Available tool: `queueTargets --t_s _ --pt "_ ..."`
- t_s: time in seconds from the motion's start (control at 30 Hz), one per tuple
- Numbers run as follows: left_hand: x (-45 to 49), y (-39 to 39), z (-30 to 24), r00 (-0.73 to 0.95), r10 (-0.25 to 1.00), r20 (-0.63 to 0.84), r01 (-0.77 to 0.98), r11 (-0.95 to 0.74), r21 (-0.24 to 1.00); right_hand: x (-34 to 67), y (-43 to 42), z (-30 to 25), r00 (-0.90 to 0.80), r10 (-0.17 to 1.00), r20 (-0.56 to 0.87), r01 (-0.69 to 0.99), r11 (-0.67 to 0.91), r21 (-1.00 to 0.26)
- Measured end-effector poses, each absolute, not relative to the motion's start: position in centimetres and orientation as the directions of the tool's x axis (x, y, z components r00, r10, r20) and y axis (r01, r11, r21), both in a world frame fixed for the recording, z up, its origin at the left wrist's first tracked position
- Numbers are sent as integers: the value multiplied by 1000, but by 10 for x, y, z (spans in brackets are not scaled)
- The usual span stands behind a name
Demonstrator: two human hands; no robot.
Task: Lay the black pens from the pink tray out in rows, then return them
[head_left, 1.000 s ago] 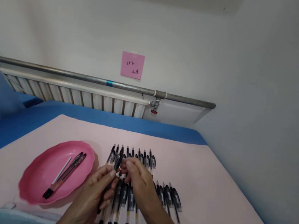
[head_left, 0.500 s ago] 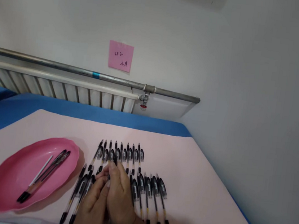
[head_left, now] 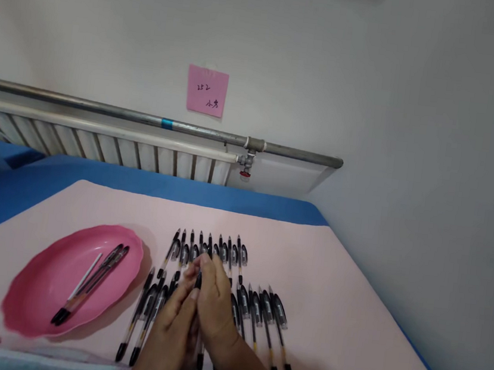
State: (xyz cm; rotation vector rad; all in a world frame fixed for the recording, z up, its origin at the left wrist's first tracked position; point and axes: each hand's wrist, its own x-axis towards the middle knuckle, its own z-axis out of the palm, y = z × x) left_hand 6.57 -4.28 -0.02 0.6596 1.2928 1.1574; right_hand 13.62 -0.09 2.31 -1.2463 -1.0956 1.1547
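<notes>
My left hand [head_left: 175,323] and my right hand [head_left: 216,304] are pressed together above the pens. Both are closed around a black pen [head_left: 198,280], of which only a short dark piece shows between them; the rest is covered by my fingers. Beyond my fingertips lies a back row of uncapped pens [head_left: 168,256], points facing away, each with a clear-and-black cap [head_left: 244,255] beside it. A nearer row holds more uncapped pens [head_left: 283,350] and caps [head_left: 280,310] on both sides of my hands. My wrists and palms hide its middle.
To the left stands a pink scalloped dish [head_left: 21,295] holding capped pens [head_left: 98,278] and a thin white stick [head_left: 85,276]. A pale pink sheet [head_left: 328,291] covers the blue tabletop [head_left: 227,197]. Behind are a radiator [head_left: 138,153], a pipe [head_left: 296,153] and a pink note [head_left: 207,90]; a wall rises at right.
The whole view has shifted, so the dish and pens appear farther right. My hands stay together; the dark pen end that stuck out past my fingertips now shows lower, between the hands.
</notes>
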Motion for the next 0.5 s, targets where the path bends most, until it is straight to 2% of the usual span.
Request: queueTargets --t_s 0.13,0.3,0.4,0.5 --pt "60 -38 10 -13 909 -417 -298 394 869 147 5 27 187 982 -7 -21 -3 -1000" --pt "53 -33 11 172 876 -451 -271 482 833 159 21 23 244 968 -62 -224 -6 -974" --pt "49 -31 12 108 890 -443 -402 446 799 168 27 23 330 943 -52 -231 27 -973" --pt "44 -28 13 47 914 -402 -548 361 755 167 21 26 218 973 -74 -103 -52 -993"
